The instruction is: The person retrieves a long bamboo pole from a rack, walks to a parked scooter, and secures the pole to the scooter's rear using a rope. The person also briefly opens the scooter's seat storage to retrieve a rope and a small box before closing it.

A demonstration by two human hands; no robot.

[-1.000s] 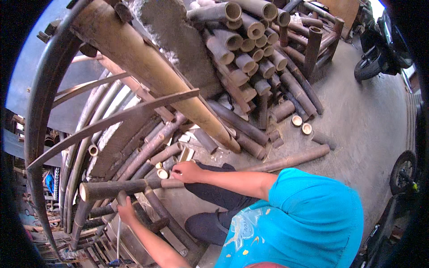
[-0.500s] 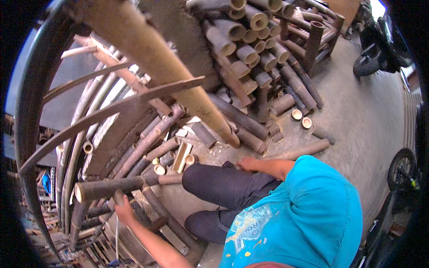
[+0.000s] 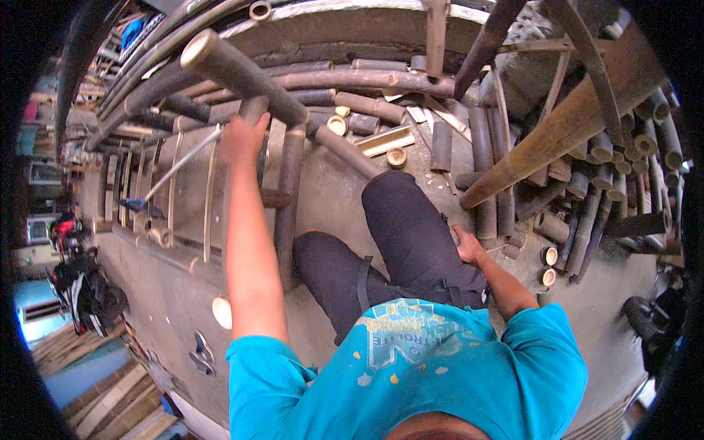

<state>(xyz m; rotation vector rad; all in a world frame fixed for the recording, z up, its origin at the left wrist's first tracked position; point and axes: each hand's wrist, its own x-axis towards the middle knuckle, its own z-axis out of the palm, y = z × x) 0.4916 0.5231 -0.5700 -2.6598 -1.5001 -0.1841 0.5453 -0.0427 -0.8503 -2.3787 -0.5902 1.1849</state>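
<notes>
Bamboo tube [image 3: 249, 82]: smooth, woody, dull sheen; shirt [image 3: 477, 367], trousers [image 3: 407, 220]: matt cloth; floor [image 3: 161, 293]: matt concrete

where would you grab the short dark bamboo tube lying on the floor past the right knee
The middle of the short dark bamboo tube looks best, coming from above, thumb and fingers over its long sides. It lies on its side, fairly straight, its round upper surface uncovered, with floor showing along its left.

Printed lettering [image 3: 398, 343] stands on the front of the turquoise T-shirt [image 3: 447, 400] — blocky capitals in a pale, patchy graphic [image 3: 403, 319] with yellow flecks [image 3: 394, 379] — partly lost in the folds, too unclear to read with certainty.
</notes>
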